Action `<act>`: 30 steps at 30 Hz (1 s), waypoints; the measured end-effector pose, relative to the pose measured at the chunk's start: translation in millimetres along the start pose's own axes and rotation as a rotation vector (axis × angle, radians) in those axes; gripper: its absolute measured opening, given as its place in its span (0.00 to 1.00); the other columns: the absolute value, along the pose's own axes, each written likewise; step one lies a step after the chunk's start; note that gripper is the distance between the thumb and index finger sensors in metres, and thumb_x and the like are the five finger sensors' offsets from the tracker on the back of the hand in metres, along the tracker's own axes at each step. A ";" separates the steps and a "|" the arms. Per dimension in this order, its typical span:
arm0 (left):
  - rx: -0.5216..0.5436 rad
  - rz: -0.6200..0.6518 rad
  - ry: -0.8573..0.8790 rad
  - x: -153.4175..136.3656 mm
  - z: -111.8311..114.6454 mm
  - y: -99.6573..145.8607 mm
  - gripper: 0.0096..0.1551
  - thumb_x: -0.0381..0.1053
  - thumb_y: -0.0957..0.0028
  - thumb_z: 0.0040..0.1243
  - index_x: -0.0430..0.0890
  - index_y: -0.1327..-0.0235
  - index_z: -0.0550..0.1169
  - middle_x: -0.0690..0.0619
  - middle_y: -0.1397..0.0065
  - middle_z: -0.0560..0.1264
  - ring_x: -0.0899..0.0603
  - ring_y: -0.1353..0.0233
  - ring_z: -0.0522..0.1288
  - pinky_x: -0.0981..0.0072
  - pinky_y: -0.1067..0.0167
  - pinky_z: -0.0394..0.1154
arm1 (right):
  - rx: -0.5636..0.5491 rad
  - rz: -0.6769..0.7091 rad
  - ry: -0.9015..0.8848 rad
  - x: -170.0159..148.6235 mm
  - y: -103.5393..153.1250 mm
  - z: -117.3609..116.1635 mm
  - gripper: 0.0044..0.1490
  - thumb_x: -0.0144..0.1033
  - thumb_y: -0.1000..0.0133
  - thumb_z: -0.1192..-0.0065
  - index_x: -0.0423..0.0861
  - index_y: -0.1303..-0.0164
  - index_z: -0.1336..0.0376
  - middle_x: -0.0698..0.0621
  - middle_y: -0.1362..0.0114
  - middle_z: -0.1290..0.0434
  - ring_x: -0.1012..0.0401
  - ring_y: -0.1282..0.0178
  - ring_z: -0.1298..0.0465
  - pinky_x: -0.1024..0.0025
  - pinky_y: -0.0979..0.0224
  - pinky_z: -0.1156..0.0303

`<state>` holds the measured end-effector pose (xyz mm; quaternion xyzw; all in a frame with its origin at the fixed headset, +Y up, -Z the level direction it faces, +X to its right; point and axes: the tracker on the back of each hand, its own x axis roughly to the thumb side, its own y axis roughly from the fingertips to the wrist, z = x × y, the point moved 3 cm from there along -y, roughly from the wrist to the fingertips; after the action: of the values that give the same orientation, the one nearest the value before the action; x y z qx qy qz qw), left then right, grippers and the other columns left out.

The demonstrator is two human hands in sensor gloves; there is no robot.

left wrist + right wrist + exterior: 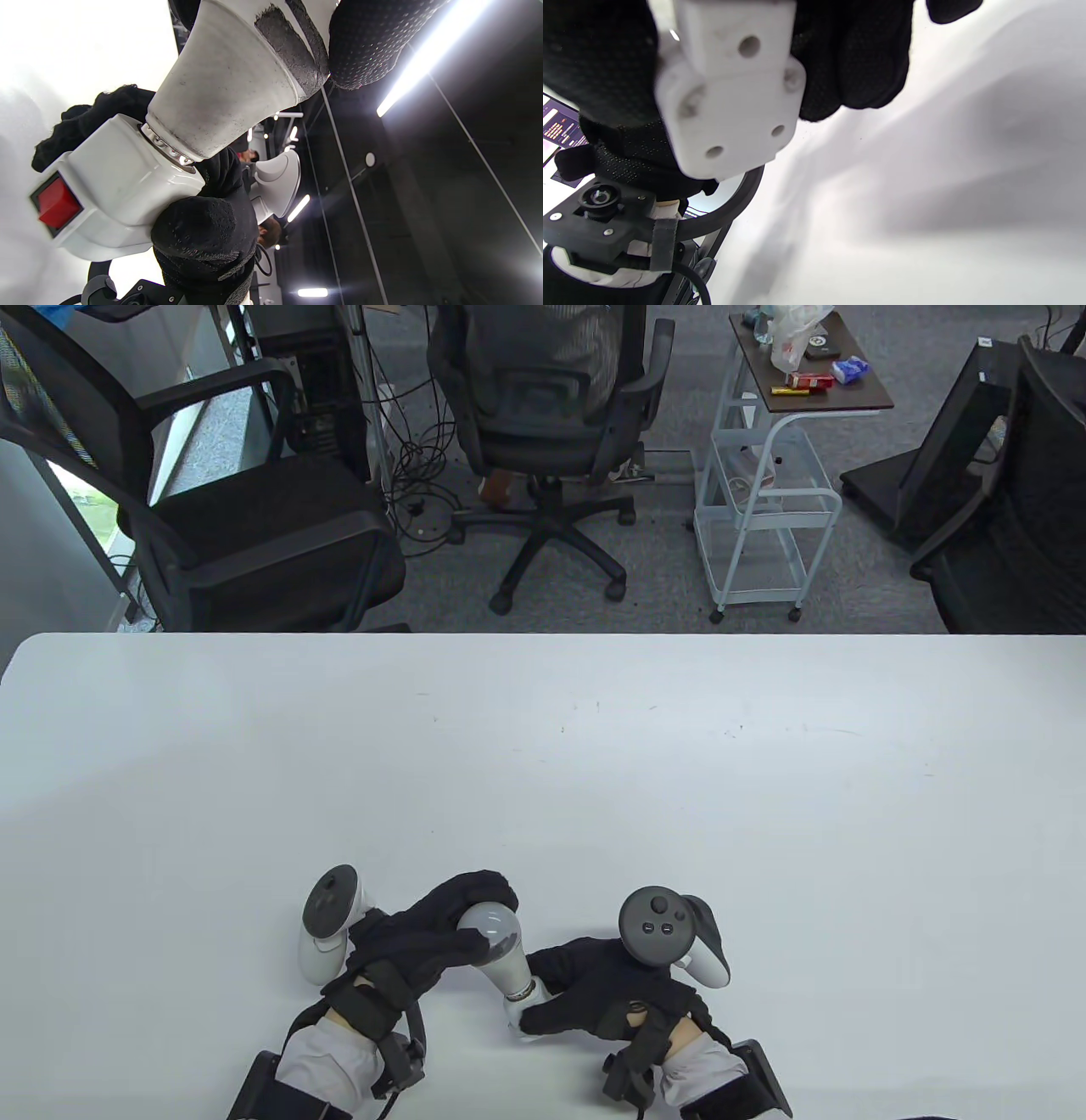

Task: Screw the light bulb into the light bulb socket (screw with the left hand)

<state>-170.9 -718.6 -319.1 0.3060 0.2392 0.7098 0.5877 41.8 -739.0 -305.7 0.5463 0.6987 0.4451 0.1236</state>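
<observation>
A white light bulb [499,943] lies tilted near the table's front edge, its dome up-left, its neck down-right. My left hand [433,929] grips the dome. The neck enters a white socket [517,1008] that my right hand [585,988] holds. In the left wrist view the bulb [229,80] sits in the socket [123,182], with a strip of metal thread showing at the joint. The socket has a red rocker switch [57,203]. The right wrist view shows the socket's underside [729,97] gripped in my gloved fingers [865,59].
The white table [543,780] stretches far ahead of my hands. Beyond its far edge stand office chairs [543,415] and a small trolley [764,475].
</observation>
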 end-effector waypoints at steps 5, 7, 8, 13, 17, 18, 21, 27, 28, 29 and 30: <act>0.015 -0.038 -0.064 -0.3 1.3 -0.5 0.42 0.55 0.35 0.63 0.43 0.13 0.59 0.33 0.15 0.58 0.25 0.16 0.53 0.12 0.32 0.49 | 0.043 -0.062 0.023 -5.1 -1.4 -4.2 0.40 0.50 0.50 0.21 0.40 0.34 0.35 0.37 0.36 0.24 0.40 0.37 0.26 0.26 0.25 0.50; 0.015 -0.057 -0.120 2.3 2.4 -0.4 0.41 0.54 0.35 0.63 0.44 0.13 0.60 0.32 0.15 0.57 0.24 0.16 0.51 0.11 0.33 0.48 | 0.047 -0.086 0.034 -6.9 -1.8 -5.7 0.41 0.47 0.49 0.21 0.41 0.32 0.37 0.37 0.34 0.25 0.39 0.35 0.28 0.26 0.25 0.51; 0.017 -0.060 -0.149 4.5 2.8 0.1 0.41 0.53 0.35 0.63 0.44 0.13 0.60 0.30 0.15 0.55 0.23 0.17 0.50 0.11 0.33 0.47 | 0.037 -0.094 0.047 -7.0 -1.8 -5.3 0.41 0.46 0.49 0.21 0.41 0.32 0.37 0.37 0.33 0.26 0.39 0.34 0.28 0.25 0.24 0.52; 0.001 -0.059 -0.390 27.9 2.8 3.1 0.42 0.57 0.35 0.63 0.46 0.11 0.61 0.29 0.13 0.52 0.22 0.17 0.47 0.11 0.33 0.46 | -0.013 -0.106 0.085 -4.5 -0.6 -0.9 0.40 0.44 0.49 0.21 0.41 0.31 0.37 0.38 0.31 0.27 0.39 0.31 0.29 0.25 0.24 0.53; 0.050 -0.018 -0.478 49.2 -2.1 13.6 0.45 0.60 0.35 0.62 0.44 0.11 0.58 0.28 0.13 0.52 0.22 0.17 0.47 0.11 0.33 0.46 | -0.067 -0.105 0.091 -2.9 2.7 4.3 0.40 0.42 0.49 0.21 0.42 0.30 0.38 0.39 0.29 0.28 0.40 0.29 0.30 0.25 0.24 0.53; 0.085 -0.008 -0.502 54.4 -7.0 20.1 0.45 0.59 0.35 0.62 0.44 0.11 0.58 0.28 0.13 0.52 0.22 0.17 0.47 0.11 0.33 0.46 | -0.092 -0.113 0.098 -3.4 4.2 6.3 0.40 0.42 0.49 0.21 0.42 0.30 0.38 0.40 0.28 0.28 0.40 0.28 0.30 0.25 0.24 0.53; 0.187 -0.073 -0.650 64.1 -26.7 41.7 0.43 0.58 0.34 0.59 0.42 0.11 0.59 0.27 0.14 0.53 0.21 0.17 0.47 0.11 0.34 0.45 | -0.147 -0.141 0.104 -6.2 6.8 10.0 0.41 0.40 0.49 0.21 0.43 0.29 0.39 0.41 0.26 0.30 0.41 0.26 0.32 0.25 0.23 0.55; 0.350 -0.407 -1.258 68.7 -68.0 96.1 0.37 0.53 0.32 0.50 0.43 0.12 0.59 0.28 0.14 0.54 0.21 0.17 0.47 0.11 0.34 0.45 | -0.208 -0.223 0.073 -17.8 4.2 15.8 0.40 0.41 0.49 0.22 0.48 0.28 0.40 0.42 0.22 0.35 0.41 0.21 0.38 0.25 0.22 0.59; 0.366 -0.443 -1.304 64.2 -70.4 100.0 0.37 0.54 0.32 0.50 0.44 0.12 0.59 0.28 0.14 0.53 0.21 0.17 0.47 0.11 0.33 0.45 | -0.211 -0.233 0.071 -19.1 3.2 16.4 0.40 0.42 0.49 0.22 0.48 0.28 0.40 0.43 0.22 0.36 0.42 0.21 0.40 0.25 0.22 0.60; 0.365 -0.482 -1.346 54.9 -72.9 103.4 0.38 0.54 0.32 0.50 0.44 0.12 0.58 0.28 0.14 0.52 0.21 0.17 0.46 0.12 0.33 0.45 | -0.217 -0.251 0.068 -21.2 1.5 16.9 0.40 0.42 0.48 0.22 0.49 0.28 0.40 0.43 0.21 0.37 0.42 0.20 0.41 0.26 0.22 0.60; 0.354 -0.508 -1.355 45.7 -74.4 104.4 0.38 0.55 0.32 0.50 0.44 0.11 0.57 0.28 0.14 0.50 0.22 0.17 0.43 0.12 0.34 0.44 | -0.231 -0.269 0.063 -23.1 -1.1 18.1 0.40 0.42 0.49 0.22 0.50 0.28 0.40 0.43 0.22 0.38 0.42 0.20 0.41 0.26 0.22 0.60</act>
<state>-301.5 -692.6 -291.0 0.7020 -0.0014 0.1588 0.6943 61.6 -750.4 -324.2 0.4159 0.7132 0.5187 0.2220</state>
